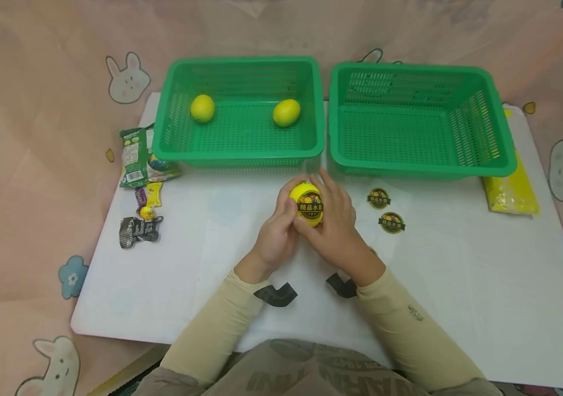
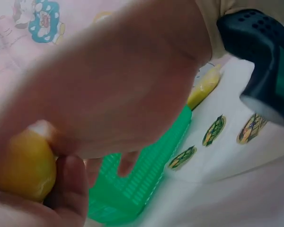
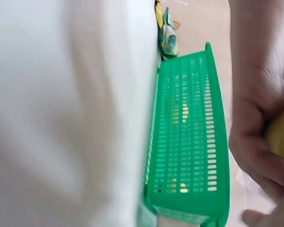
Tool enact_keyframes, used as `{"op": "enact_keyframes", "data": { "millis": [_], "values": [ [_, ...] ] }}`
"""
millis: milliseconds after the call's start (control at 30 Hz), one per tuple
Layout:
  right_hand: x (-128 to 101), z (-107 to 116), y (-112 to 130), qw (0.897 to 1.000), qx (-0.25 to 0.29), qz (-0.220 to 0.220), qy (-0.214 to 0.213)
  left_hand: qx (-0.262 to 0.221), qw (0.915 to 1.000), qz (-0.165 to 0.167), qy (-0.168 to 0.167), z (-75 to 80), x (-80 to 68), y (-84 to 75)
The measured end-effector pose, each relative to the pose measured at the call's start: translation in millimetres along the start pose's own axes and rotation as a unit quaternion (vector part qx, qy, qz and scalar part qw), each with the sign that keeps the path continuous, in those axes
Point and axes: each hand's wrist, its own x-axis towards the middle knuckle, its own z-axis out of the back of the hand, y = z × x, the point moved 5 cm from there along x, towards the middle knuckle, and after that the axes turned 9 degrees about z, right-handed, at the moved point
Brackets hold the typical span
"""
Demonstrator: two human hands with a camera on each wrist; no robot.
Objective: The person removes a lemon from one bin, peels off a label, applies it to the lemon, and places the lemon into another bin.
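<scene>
While both hands meet over the middle of the white tabletop (image 1: 459, 286), they've got a yellow lemon (image 1: 306, 204) cupped between them, just in front of the gap between the two green baskets. The left hand (image 1: 274, 234) wraps it from the left side, fingers curled around the fruit, and the right hand (image 1: 336, 223) curls around it from the right, so each grip is closed on the same lemon. You can see a round dark sticker (image 1: 310, 209) with yellow lettering sitting on the face of the lemon that points up at the head camera.

Left basket (image 1: 242, 148) has two more lemons in it, one near its left wall (image 1: 202, 108) and one toward the right (image 1: 286, 112), well apart from each other. Right basket (image 1: 504, 159) shows only its mesh floor.

Two loose round stickers (image 1: 385, 210) lie on the tabletop just right of the hands. A yellow packet (image 1: 511, 192) sits by the right basket's outer corner, and a green snack bag (image 1: 138, 157) plus a few small wrappers (image 1: 141, 220) are off to the left. Wrist views are pretty blurry, mostly skin and green mesh.
</scene>
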Motion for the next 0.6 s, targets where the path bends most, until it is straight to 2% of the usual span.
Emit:
{"op": "enact_keyframes", "data": {
  "millis": [67, 133, 200, 267, 367, 467, 600],
  "values": [
    [-1.8, 2.3, -5.0, 0.999, -0.013, -0.029, 0.027, -0.006, 0.9999, 0.013, 0.001, 2.6, 0.6, 0.6],
    [-3.4, 13.4, -10.8, 0.998, -0.030, -0.047, 0.027, -0.021, 0.9995, 0.022, -0.005, 6.0, 1.7, 1.3],
    [-5.1, 36.0, -20.2, 0.997, -0.044, -0.056, -0.006, -0.038, 0.9989, 0.021, -0.015, 9.8, 3.1, 1.1],
    [-7.2, 67.0, -35.8, 0.994, -0.069, -0.057, -0.068, -0.046, 0.9984, 0.011, -0.030, 14.3, 4.7, -1.2],
    [-14.1, 111.8, -68.7, 0.978, -0.124, -0.079, -0.151, -0.033, 0.9980, -0.005, -0.054, 20.5, 8.7, -7.0],
    [-21.3, 135.2, -99.2, 0.966, -0.150, -0.117, -0.174, 0.000, 0.9972, -0.023, -0.071, 21.7, 18.7, -16.8],
    [-24.3, 139.4, -119.5, 0.966, -0.143, -0.139, -0.166, 0.046, 0.9955, -0.049, -0.066, 7.1, 49.2, -37.7]
  ]
}}
